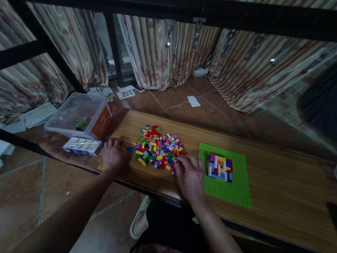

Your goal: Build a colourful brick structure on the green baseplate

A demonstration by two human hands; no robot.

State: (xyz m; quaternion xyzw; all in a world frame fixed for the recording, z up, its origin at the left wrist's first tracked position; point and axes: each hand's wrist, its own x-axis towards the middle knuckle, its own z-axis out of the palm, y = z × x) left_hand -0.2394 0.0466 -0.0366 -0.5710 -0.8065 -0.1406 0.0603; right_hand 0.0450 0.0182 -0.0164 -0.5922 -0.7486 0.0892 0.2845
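A loose pile of small colourful toy bricks [160, 150] lies on the wooden tabletop. At the right edge of this pile is my right hand [191, 176], its thumb and fingers apart at the outermost bricks; no brick shows clearly in its grasp. My left hand [114, 155] rests on the table left of the pile, fingers loosely bent and a little spread, holding nothing visible. To the right of my right hand, a green studded baseplate [241, 188] lies flat. On it stands a low, roughly square block of joined multicoloured bricks [220, 167].
Beyond my left hand sit a clear plastic box [72, 114] with an orange label and a small white-and-purple carton [82, 146]. A black metal bar [185, 10] crosses above the table's far side. Striped curtains [153, 56] hang behind. The wooden table [288, 191] extends right.
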